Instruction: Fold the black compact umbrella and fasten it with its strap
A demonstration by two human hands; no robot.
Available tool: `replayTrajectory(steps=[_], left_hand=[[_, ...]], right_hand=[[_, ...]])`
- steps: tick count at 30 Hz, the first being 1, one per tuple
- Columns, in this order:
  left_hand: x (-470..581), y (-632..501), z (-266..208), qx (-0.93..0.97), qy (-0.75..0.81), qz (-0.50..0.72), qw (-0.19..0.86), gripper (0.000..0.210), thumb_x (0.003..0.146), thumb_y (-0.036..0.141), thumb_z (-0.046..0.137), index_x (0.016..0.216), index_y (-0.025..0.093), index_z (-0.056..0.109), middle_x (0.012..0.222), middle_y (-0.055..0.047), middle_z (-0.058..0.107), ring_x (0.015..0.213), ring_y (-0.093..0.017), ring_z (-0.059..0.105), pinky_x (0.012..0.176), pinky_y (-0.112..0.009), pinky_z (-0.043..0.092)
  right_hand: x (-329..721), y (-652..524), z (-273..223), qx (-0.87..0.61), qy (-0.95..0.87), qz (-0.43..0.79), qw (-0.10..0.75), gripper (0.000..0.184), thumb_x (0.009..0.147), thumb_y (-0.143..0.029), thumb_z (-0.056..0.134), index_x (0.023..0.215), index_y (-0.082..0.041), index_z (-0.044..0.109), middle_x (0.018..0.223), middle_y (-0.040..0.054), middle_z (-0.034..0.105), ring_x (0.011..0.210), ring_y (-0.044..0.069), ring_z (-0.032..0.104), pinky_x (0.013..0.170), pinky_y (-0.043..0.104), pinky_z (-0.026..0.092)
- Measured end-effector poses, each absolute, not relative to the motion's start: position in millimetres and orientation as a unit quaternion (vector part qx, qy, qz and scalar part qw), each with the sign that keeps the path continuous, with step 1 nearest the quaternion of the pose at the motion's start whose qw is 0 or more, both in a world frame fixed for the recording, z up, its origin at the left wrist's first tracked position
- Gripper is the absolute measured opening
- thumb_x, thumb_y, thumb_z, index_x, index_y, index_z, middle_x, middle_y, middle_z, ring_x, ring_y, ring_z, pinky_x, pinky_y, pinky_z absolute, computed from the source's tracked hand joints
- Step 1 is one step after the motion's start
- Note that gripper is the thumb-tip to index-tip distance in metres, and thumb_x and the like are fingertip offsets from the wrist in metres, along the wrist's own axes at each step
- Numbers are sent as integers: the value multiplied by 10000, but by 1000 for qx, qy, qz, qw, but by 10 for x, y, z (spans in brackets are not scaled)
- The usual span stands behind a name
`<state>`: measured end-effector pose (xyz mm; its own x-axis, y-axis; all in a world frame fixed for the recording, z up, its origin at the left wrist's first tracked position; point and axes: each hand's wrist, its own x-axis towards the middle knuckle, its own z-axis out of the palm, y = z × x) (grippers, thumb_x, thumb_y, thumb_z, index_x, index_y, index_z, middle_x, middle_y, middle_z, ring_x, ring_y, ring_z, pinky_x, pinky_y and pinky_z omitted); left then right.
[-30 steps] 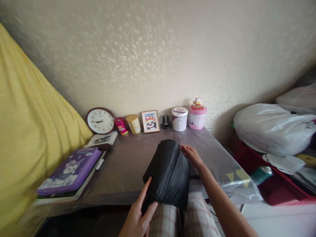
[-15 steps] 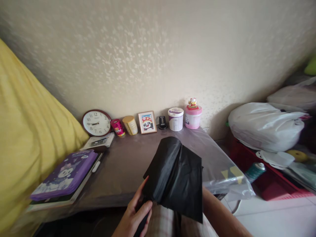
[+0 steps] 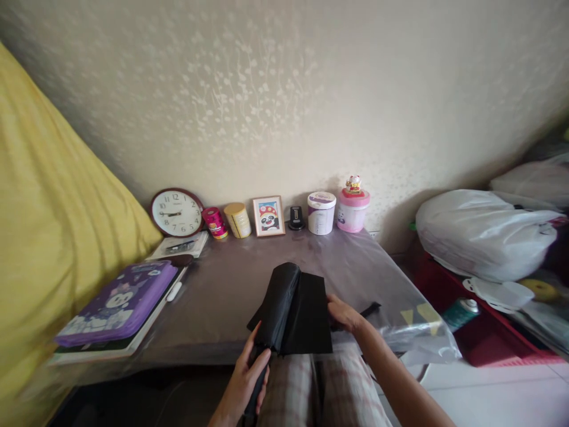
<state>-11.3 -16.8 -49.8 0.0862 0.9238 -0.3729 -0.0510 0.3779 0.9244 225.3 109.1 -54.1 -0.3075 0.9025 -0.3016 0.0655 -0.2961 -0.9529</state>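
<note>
A black folding umbrella (image 3: pixel 276 308), its canopy furled but loose, tilts over the front edge of the table above my lap. My left hand (image 3: pixel 249 376) is wrapped round its dark handle at the lower end. A flat fabric flap (image 3: pixel 309 314) spreads out from the rolled part to the right. My right hand (image 3: pixel 344 313) is closed at the right edge of this flap, with some fingertips hidden behind the cloth. A thin black strip (image 3: pixel 371 309) sticks out beyond the right hand, over the table.
Along the wall on the plastic-covered table (image 3: pixel 213 302) stand a clock (image 3: pixel 176 213), two cans, a panda picture (image 3: pixel 269 216) and two tubs (image 3: pixel 321 213). A purple case (image 3: pixel 118 305) lies on books at left. At right are a white bag (image 3: pixel 484 231) and a red crate (image 3: pixel 498 338).
The umbrella has dropped lower and its flap has turned flatter. My right hand, hidden behind the cloth before, now shows at the flap's right edge. The left hand keeps its grip.
</note>
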Motion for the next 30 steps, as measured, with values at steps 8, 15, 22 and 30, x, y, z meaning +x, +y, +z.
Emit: replayTrajectory(steps=[8, 15, 22, 30], left_hand=[[-65, -202, -612, 417, 585, 382, 581, 749, 801, 574, 466, 1398, 380, 58, 497, 109, 454, 292, -76, 415, 261, -148, 324], [-19, -224, -529, 425, 597, 376, 567, 746, 808, 571, 454, 1400, 376, 44, 526, 106, 470, 306, -68, 423, 282, -145, 340], [10, -238, -569, 435, 606, 374, 552, 736, 817, 578, 437, 1403, 365, 48, 523, 104, 457, 305, -67, 423, 270, -136, 319], [28, -238, -515, 447, 615, 363, 539, 734, 823, 565, 430, 1406, 358, 37, 511, 110, 444, 304, -68, 405, 279, -145, 325]], right_hand=[[2529, 1031, -645, -592, -550, 418, 415, 326, 735, -338, 472, 963, -185, 648, 815, 43, 681, 739, 181, 626, 644, 271, 495], [2356, 809, -485, -622, -570, 367, 391, 413, 808, -462, 404, 983, -163, 628, 697, 41, 645, 579, 176, 595, 566, 279, 469], [2195, 736, -463, -668, -627, 243, 320, 470, 813, -490, 415, 1059, -126, 584, 731, 78, 661, 696, 231, 623, 662, 309, 433], [2209, 759, -537, -678, -648, 205, 282, 345, 835, -367, 408, 1040, -145, 573, 823, 98, 694, 798, 248, 643, 673, 298, 413]])
